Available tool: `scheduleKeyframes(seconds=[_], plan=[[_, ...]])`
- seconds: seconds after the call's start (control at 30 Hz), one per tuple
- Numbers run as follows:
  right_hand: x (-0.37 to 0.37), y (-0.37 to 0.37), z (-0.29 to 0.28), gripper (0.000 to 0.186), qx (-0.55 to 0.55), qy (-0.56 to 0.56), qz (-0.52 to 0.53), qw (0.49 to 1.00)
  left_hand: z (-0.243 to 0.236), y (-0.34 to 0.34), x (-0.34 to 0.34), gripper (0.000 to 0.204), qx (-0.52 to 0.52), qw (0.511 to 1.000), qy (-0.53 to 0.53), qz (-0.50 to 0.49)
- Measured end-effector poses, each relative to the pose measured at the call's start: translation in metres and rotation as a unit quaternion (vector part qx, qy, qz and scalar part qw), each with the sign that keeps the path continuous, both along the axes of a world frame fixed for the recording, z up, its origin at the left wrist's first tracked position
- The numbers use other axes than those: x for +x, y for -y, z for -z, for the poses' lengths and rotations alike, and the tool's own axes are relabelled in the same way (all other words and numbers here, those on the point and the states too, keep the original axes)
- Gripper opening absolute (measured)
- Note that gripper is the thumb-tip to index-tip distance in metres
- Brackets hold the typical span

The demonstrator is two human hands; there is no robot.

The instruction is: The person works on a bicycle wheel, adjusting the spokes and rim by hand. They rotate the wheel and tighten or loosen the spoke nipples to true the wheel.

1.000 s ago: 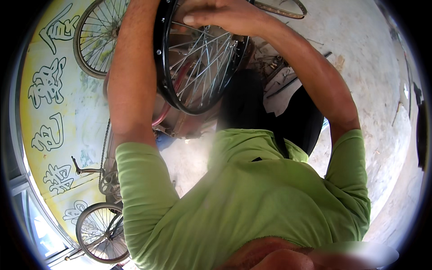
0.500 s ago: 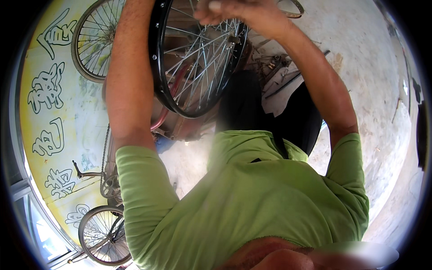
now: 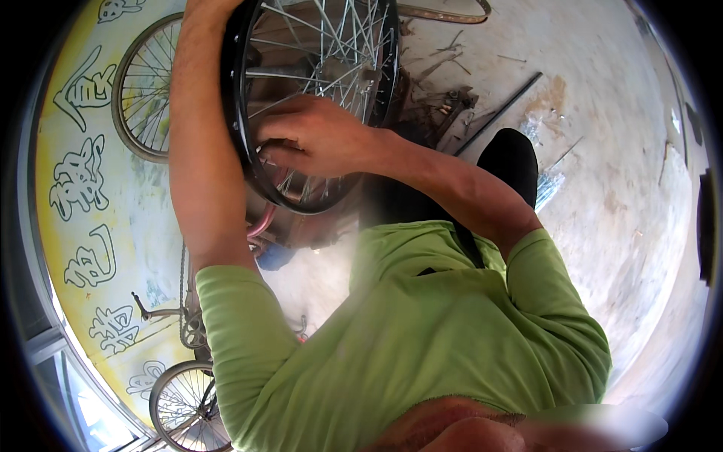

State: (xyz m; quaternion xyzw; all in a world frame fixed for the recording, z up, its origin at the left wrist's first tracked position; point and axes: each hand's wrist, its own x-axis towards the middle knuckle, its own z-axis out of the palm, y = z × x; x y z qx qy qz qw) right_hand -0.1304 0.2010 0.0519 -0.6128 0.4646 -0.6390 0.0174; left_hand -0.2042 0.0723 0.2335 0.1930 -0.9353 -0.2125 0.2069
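A bicycle wheel with a black rim (image 3: pixel 235 113) and many silver spokes (image 3: pixel 305 34) stands tilted at the upper middle, cut off by the top edge. My right hand (image 3: pixel 324 139) reaches across to the inside of its left rim. The fingers are curled and pressed together among the spokes, close to the rim; what they pinch is too small to name. My left forearm (image 3: pixel 207 135) runs up along the wheel's outer left side, and the hand lies beyond the top edge. Behind the spokes, a red tube (image 3: pixel 262 221) shows below the rim.
A yellow-and-white board (image 3: pixel 135 203) lines the left, with a bicycle wheel (image 3: pixel 120 98), a crank arm (image 3: pixel 162 312) and another wheel (image 3: pixel 154 403) before it. On the floor at right lie metal parts (image 3: pixel 456 105), a dark bar (image 3: pixel 512 98), a bluish bundle (image 3: pixel 550 188) and a curved strip (image 3: pixel 444 13).
My right hand has come down and left, from the wheel's upper right to the inside of its left rim. The wheel sits slightly lower and farther left in view.
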Motion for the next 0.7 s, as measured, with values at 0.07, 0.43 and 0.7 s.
scheduleKeyframes(seconds=[0.07, 0.43, 0.7], plan=[[-0.003, -0.001, 0.002, 0.021, 0.000, 0.023, -0.002, 1.000, 0.004, -0.004, -0.003, 0.041, -0.002, 1.000, -0.004, 0.023], [0.001, 0.001, 0.005, 0.021, -0.026, 0.046, -0.017, 0.998, 0.007, 0.016, -0.008, 0.034, 0.018, 1.000, 0.001, 0.022], [-0.001, 0.002, 0.006, 0.016, -0.026, 0.029, -0.010, 0.999, 0.005, -0.001, -0.005, 0.031, 0.016, 1.000, -0.011, 0.005]])
